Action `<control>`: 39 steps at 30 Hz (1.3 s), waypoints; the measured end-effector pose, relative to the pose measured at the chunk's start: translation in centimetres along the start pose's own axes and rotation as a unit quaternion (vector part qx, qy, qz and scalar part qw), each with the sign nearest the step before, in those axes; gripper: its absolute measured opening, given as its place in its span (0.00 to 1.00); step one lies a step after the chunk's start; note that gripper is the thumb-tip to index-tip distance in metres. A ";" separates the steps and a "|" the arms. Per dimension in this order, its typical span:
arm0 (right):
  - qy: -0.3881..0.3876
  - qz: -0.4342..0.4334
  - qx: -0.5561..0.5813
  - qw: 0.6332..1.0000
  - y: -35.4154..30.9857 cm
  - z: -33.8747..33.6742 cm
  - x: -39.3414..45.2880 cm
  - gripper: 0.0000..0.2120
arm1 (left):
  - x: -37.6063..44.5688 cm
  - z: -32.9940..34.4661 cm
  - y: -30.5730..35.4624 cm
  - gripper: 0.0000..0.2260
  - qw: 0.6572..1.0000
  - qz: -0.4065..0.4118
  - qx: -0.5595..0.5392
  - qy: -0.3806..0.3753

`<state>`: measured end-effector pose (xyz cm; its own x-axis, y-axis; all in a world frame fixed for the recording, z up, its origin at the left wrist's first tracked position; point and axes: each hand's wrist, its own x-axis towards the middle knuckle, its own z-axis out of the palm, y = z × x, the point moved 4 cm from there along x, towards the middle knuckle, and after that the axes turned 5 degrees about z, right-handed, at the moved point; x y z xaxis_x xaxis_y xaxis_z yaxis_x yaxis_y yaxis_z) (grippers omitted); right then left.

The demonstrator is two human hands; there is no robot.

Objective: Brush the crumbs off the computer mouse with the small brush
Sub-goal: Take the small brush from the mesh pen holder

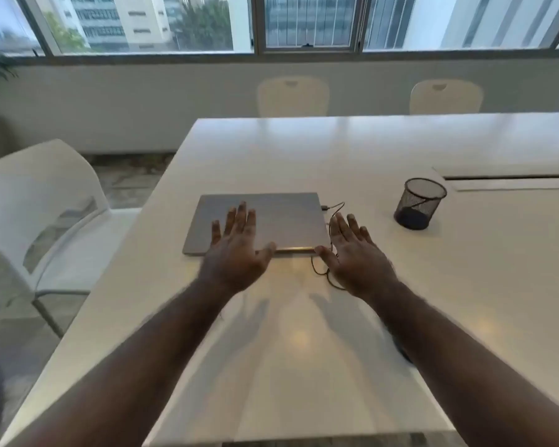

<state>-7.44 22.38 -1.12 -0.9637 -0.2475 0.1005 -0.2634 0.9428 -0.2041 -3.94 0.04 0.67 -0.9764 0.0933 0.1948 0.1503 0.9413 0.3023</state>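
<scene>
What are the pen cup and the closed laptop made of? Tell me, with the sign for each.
Pen cup: black wire mesh, probably metal; the table shows through its wall. Laptop: matte grey lid, likely aluminium, possibly painted plastic; soft even sheen.

No readable text, labels, brands, numbers or signs anywhere. Closed laptop [255,222] lid is plain grey, no logo visible. Mesh pen cup [419,203] has no label. White bench [304,350] is unmarked. Buildings outside the window [181,24] carry no legible lettering; view is soft and blurred there.
</scene>
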 end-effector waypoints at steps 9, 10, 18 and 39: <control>-0.060 -0.016 -0.039 0.997 -2.2 4.8 -4.4 0.35 | -4.8 6.4 -0.3 0.35 0.998 -0.010 0.011 -0.065; -0.062 -0.015 -0.048 0.997 -2.3 5.2 -4.8 0.36 | -5.1 6.9 -0.1 0.35 0.997 -0.010 0.014 -0.069; -0.103 -0.010 -0.040 0.994 -2.2 7.2 -5.4 0.35 | -6.0 8.8 0.2 0.32 0.994 -0.032 0.022 -0.102; 0.136 0.011 0.063 0.989 3.7 -6.9 -0.1 0.27 | -6.2 9.6 0.0 0.35 0.992 -0.027 0.050 -0.111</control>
<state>-7.97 27.45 4.83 -0.9260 -0.1415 0.3499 -0.2622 0.9081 -0.3265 0.60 2.60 -9.43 -0.9944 0.1011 -0.0318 0.0922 0.9733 0.2102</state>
